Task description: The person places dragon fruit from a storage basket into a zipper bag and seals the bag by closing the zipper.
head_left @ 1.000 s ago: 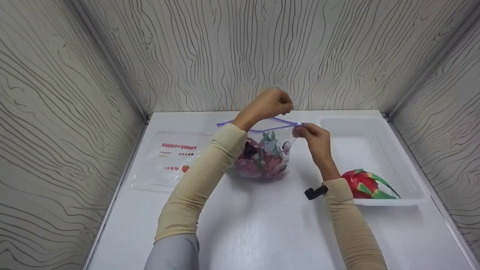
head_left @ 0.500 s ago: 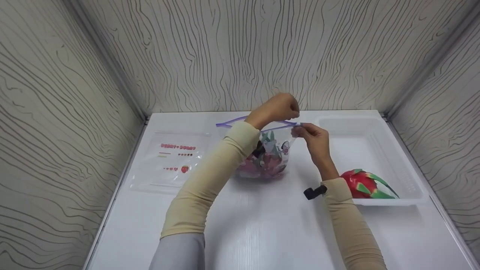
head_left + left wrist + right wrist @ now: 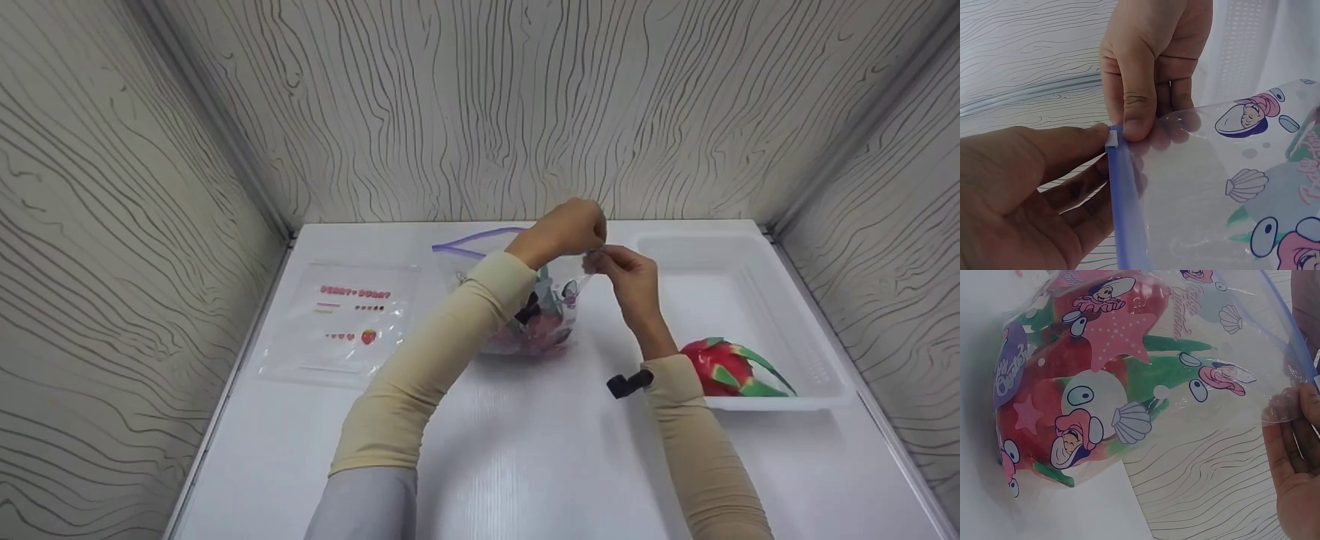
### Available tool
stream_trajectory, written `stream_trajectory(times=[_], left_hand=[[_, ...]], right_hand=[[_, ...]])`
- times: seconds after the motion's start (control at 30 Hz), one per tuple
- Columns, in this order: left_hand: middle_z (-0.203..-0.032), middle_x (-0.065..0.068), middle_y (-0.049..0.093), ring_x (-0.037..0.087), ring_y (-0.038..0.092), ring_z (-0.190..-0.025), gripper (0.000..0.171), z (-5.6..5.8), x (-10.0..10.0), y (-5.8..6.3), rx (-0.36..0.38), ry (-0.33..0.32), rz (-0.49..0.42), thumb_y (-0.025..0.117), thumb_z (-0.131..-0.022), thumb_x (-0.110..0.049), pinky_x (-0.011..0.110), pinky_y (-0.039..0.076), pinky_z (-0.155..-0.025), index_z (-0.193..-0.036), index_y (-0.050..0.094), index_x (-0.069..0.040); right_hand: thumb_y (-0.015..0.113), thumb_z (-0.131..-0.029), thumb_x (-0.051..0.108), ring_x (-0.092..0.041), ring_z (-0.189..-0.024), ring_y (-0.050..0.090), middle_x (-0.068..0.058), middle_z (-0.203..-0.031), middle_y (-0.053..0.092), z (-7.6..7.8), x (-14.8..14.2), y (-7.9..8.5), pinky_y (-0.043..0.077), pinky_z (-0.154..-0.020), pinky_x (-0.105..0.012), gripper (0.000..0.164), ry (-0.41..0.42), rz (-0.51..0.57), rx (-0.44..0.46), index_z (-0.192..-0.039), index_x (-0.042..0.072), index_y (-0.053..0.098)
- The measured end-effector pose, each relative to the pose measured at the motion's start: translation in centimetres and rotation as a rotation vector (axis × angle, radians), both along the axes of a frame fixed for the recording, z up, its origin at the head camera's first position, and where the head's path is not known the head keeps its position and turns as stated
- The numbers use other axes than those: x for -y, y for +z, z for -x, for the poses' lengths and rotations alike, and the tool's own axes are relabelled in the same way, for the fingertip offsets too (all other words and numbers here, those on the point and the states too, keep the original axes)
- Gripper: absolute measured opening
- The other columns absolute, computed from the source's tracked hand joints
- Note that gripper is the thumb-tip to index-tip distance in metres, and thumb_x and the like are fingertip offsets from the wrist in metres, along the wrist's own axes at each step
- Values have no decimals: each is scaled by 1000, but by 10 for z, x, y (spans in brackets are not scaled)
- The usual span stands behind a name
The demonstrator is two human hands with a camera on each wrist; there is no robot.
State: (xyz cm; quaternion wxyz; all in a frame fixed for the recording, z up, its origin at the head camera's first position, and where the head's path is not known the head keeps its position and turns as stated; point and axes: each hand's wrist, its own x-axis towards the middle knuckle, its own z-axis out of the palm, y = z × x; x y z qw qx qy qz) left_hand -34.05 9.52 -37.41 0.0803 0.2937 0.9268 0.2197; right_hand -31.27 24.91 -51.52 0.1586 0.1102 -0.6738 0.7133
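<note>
A clear zip bag (image 3: 551, 319) with a blue zip edge and sea-cartoon prints stands on the table, holding red fruit with green leaves (image 3: 1044, 405). At its top right corner, my right hand (image 3: 634, 285) pinches the film between thumb and fingers. My left hand (image 3: 564, 231) reaches across the bag's mouth to that same corner. There, in the left wrist view, its thumb is on the small white slider (image 3: 1112, 139) of the blue zip (image 3: 1120, 208), fingers curled behind. The left part of the bag's mouth gapes; the left forearm hides some of the bag.
A white plastic tray (image 3: 814, 330) at the right holds a red dragon fruit (image 3: 721, 369) with green tips, partly behind the right sleeve. Flat on the table's left side lies another clear bag (image 3: 300, 337) with red print. Wood-patterned panels (image 3: 480, 112) enclose the back and sides.
My left hand has moved right and down to the bag's right corner, meeting the right hand there. The right hand has kept its pinch on the corner throughout.
</note>
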Motion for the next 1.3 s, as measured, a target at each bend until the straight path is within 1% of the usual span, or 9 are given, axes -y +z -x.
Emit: stream_trajectory(times=[0.2, 0.47, 0.6, 0.8, 0.93, 1.1, 1.23, 1.3], left_hand=[[-108, 8, 80, 17, 69, -85, 17, -1, 1, 0, 10, 6, -7, 70, -99, -8, 27, 60, -79, -112, 81, -5], [-108, 9, 82, 16, 67, -81, 16, 2, 6, 2, 18, -22, -13, 70, -99, -7, 29, 60, -78, -109, 83, -4], [-107, 9, 82, 16, 68, -82, 15, 2, 7, 3, 24, -19, -29, 71, -99, -7, 30, 61, -79, -108, 83, -4], [-106, 8, 82, 18, 73, -86, 14, 1, 6, 2, 52, 6, -48, 73, -100, -8, 30, 63, -81, -108, 83, -5], [-105, 8, 82, 18, 74, -87, 13, 0, 6, 2, 63, 9, -54, 73, -100, -8, 29, 62, -81, -108, 83, -5], [-104, 7, 82, 18, 74, -87, 13, 0, 8, 2, 76, 11, -57, 73, -100, -9, 28, 62, -80, -108, 83, -6], [-104, 7, 82, 19, 75, -88, 13, 0, 10, 2, 77, 9, -58, 74, -99, -8, 28, 63, -80, -107, 83, -6], [-104, 7, 82, 19, 75, -87, 13, 1, 10, 1, 59, 1, -53, 73, -99, -8, 28, 62, -80, -106, 84, -6]], right_hand=[[67, -101, -3, -12, -83, 75, 3, -86, 78, 1, 0, -1, 64, -82, -26, 14, -16, -13, 3, -108, -11, 76], [65, -102, -3, -10, -82, 76, 6, -85, 79, 1, 2, 1, 63, -82, -25, 17, -26, -25, 29, -110, -15, 74], [65, -102, -4, -10, -82, 77, 5, -85, 80, 1, 2, 2, 63, -82, -25, 17, -29, -11, 30, -110, -14, 75], [66, -101, -4, -10, -80, 77, 5, -84, 80, 0, 3, 1, 63, -82, -25, 16, -41, 13, 32, -110, -10, 77], [66, -100, -6, -11, -79, 77, 4, -83, 80, 0, 4, 1, 64, -80, -25, 15, -59, 16, 25, -109, -8, 79], [66, -99, -8, -10, -77, 77, 3, -83, 80, 0, 6, 1, 64, -79, -25, 15, -61, 34, 11, -106, -7, 80], [67, -99, -7, -10, -77, 77, 3, -82, 81, 0, 7, 1, 64, -79, -25, 15, -59, 48, 11, -104, -5, 81], [68, -99, -6, -10, -77, 77, 2, -82, 81, 0, 7, 2, 63, -79, -24, 14, -54, 54, 13, -104, -5, 81]])
